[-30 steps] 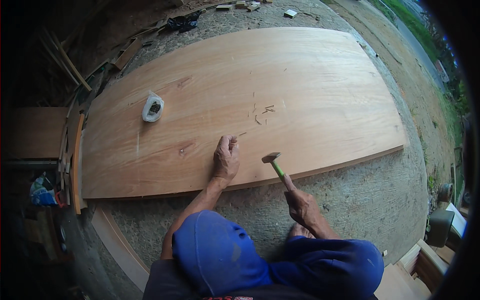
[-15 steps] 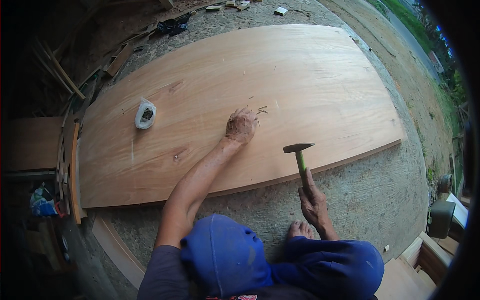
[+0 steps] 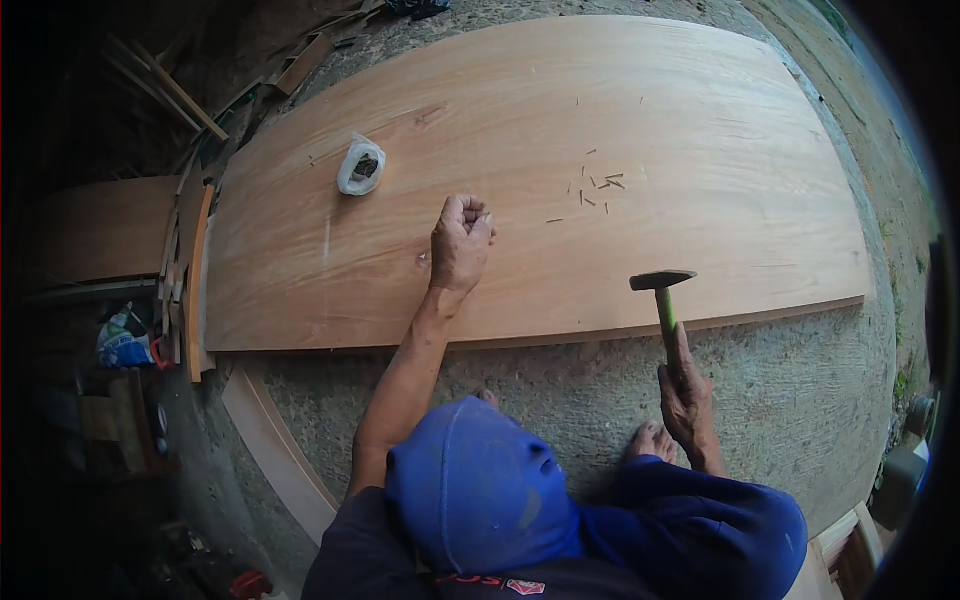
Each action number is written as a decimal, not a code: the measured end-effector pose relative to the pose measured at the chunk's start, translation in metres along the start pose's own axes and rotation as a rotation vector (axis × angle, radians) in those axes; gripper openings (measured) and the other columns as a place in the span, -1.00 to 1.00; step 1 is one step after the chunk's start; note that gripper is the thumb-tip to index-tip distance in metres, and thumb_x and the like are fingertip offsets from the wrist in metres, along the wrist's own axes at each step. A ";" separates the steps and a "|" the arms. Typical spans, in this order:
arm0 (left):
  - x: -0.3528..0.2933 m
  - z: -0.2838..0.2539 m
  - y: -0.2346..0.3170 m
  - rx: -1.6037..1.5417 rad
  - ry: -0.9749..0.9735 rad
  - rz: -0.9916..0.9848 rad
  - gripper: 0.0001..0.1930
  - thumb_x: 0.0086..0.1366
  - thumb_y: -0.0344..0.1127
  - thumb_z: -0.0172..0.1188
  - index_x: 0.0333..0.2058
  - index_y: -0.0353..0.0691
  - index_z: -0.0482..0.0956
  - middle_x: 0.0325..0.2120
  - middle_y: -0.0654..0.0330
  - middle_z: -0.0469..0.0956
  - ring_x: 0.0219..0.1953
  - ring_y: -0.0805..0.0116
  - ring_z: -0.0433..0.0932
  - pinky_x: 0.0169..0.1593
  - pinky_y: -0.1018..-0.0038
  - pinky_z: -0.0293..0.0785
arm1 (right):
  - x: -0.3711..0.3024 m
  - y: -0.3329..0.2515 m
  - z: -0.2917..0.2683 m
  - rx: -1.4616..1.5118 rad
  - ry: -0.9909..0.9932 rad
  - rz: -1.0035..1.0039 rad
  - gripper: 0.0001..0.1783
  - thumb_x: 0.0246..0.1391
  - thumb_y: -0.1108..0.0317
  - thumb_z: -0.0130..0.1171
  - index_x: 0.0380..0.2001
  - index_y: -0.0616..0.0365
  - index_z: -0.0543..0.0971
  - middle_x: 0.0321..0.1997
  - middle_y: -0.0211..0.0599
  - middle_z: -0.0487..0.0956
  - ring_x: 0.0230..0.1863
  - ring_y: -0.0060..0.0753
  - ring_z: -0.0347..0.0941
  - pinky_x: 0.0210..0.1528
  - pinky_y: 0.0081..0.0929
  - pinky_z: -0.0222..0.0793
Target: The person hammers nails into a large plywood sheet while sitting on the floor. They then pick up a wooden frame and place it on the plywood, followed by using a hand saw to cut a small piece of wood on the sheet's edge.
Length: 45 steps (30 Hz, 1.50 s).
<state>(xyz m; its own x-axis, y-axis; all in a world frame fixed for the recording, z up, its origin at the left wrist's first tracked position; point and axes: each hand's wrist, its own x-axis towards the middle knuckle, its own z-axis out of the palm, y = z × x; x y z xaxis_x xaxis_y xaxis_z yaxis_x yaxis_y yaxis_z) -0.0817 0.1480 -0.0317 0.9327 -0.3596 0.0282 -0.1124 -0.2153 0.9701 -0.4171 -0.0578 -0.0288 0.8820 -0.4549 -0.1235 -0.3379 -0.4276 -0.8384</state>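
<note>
My left hand (image 3: 462,245) is raised over a large wooden panel (image 3: 500,100), its fingers curled together. Whatever sits between those fingertips is too small or hidden to make out. To its right, several loose nails (image 3: 613,183) lie scattered on the panel. A small white plastic bag (image 3: 349,181), open at the top with dark contents, rests on the panel to the left of the hand. My right hand (image 3: 690,402) grips a hammer (image 3: 664,282) by its green handle. The hammer's head is up, near the panel's front edge.
The panel lies on a rough concrete floor (image 3: 560,390). Wooden strips (image 3: 198,285) stand along its left end, with a blue and white bag (image 3: 126,337) beyond them. A long board (image 3: 280,450) lies on the floor at lower left. My bare foot (image 3: 652,441) is beside the right hand.
My left hand has left the nails and moved left across the panel, and more nails show where it was. The right hand still holds the hammer. The whole view has shifted.
</note>
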 end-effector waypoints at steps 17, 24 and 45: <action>-0.167 0.021 -0.082 0.344 0.418 0.160 -0.72 0.24 -0.42 0.33 -0.14 -0.09 0.45 -0.35 0.32 0.64 0.06 0.27 0.55 0.47 0.02 -0.32 | 0.011 -0.012 0.008 -0.582 -0.338 -0.306 -0.17 0.24 0.42 0.10 0.51 -0.31 0.07 -0.47 -0.13 0.47 -0.57 0.05 0.46 -0.49 0.00 0.41; -0.166 0.020 -0.082 0.371 0.425 0.151 -0.73 0.19 -0.40 0.39 -0.20 -0.03 0.49 -0.30 0.36 0.58 0.07 0.27 0.52 0.44 -0.02 -0.14 | 0.001 -0.007 0.007 -0.625 -0.259 -0.424 -0.16 0.17 0.46 0.11 0.49 -0.30 0.15 -0.49 -0.15 0.45 -0.61 0.00 0.44 -0.56 -0.03 0.38; -0.164 -0.061 -0.086 -0.161 0.754 0.103 -0.76 0.31 -0.51 0.27 -0.11 -0.27 0.43 -0.28 0.22 0.54 -0.13 0.45 0.49 0.19 0.36 0.36 | 0.019 -0.019 0.001 -0.324 -0.194 -0.233 -0.19 0.24 0.48 0.11 0.50 -0.12 0.10 -0.45 0.07 0.52 -0.39 0.20 0.54 -0.32 0.02 0.46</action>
<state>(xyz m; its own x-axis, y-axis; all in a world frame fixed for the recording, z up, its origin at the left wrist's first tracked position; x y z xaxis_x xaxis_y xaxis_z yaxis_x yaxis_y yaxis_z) -0.2038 0.2812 -0.1048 0.9079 0.3566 0.2205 -0.2134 -0.0595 0.9751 -0.3938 -0.0572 -0.0157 0.9817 -0.1752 -0.0746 -0.1811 -0.7383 -0.6497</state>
